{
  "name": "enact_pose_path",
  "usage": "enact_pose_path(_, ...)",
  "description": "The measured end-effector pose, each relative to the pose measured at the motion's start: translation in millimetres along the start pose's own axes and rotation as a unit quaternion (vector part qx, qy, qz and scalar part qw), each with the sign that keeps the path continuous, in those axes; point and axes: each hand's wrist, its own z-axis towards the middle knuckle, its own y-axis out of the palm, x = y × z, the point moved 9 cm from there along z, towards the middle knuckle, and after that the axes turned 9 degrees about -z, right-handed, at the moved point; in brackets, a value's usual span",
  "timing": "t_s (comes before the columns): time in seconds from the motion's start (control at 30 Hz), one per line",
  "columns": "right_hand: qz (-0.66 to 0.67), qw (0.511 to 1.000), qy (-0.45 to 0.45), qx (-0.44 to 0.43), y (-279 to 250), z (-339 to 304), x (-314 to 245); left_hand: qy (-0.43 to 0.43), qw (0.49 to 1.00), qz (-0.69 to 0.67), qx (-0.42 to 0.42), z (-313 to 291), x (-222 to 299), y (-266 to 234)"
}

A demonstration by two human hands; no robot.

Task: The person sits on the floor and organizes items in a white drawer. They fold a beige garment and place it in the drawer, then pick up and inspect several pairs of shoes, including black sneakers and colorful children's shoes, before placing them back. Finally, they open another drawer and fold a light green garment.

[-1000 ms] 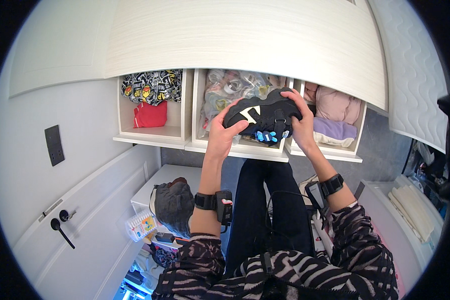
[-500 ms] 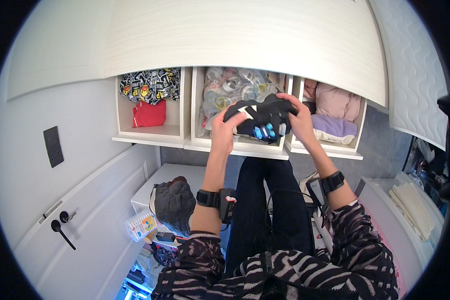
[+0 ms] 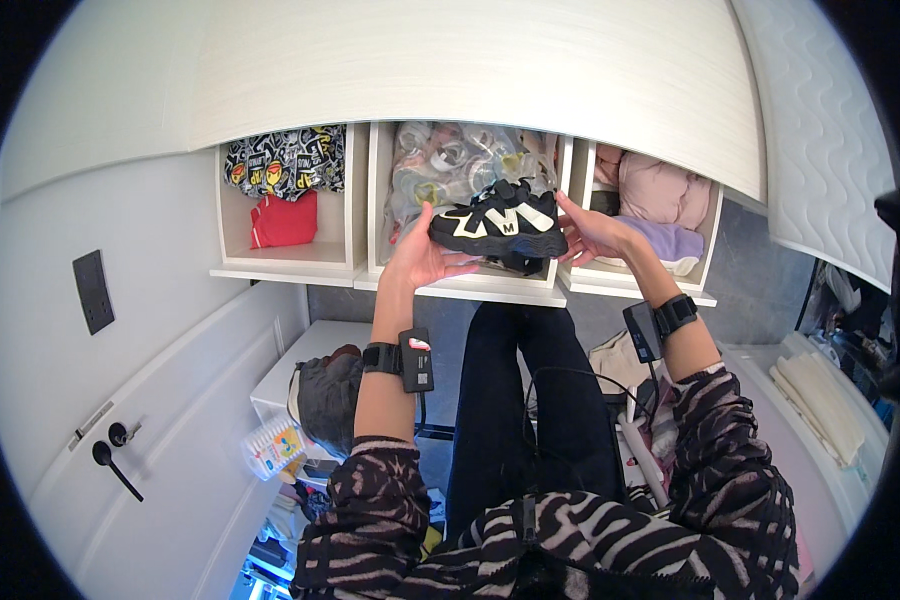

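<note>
A black sneaker (image 3: 500,228) with white and pale-yellow patches lies on its side at the front of the middle drawer (image 3: 370,210). Beneath it shows a dark piece with some blue, mostly hidden. My left hand (image 3: 425,258) is at the toe end, thumb up and fingers stretched out, open. At the heel end, my right hand (image 3: 595,235) is also open, its fingers spread close against the sneaker. Behind the sneaker, several clear plastic bags (image 3: 440,165) with shoes in them fill the drawer.
The left drawer (image 3: 235,245) holds a black patterned cloth (image 3: 290,160) and a red one (image 3: 285,220). Pink (image 3: 660,185) and purple (image 3: 660,238) fabric bundles lie in the right drawer. A white door (image 3: 190,440) stands at left; a wavy white panel (image 3: 820,130) hangs at right.
The black footwear has turned, so the sneaker's patterned side now faces up, and it sits lower in the drawer. Both hands have loosened from gripping it to spread fingers.
</note>
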Motion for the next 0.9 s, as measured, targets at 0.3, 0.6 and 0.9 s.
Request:
enact_pose_path(0.3, 0.039, 0.999, 0.006, 0.0, 7, 9, 13, 0.03, 0.999, 0.005, 0.007, -1, 2, 1)
enact_pose_path(0.6, 0.064, 0.997, 0.025, -0.036, 22, 24, 35, 0.027, 1.0, 0.002, -0.003, 12, -5, -17)
enact_pose_path(0.9, 0.134, 0.982, 0.092, -0.094, 54, 30, 72, -0.001, 0.998, 0.004, 0.055, 19, -26, -48)
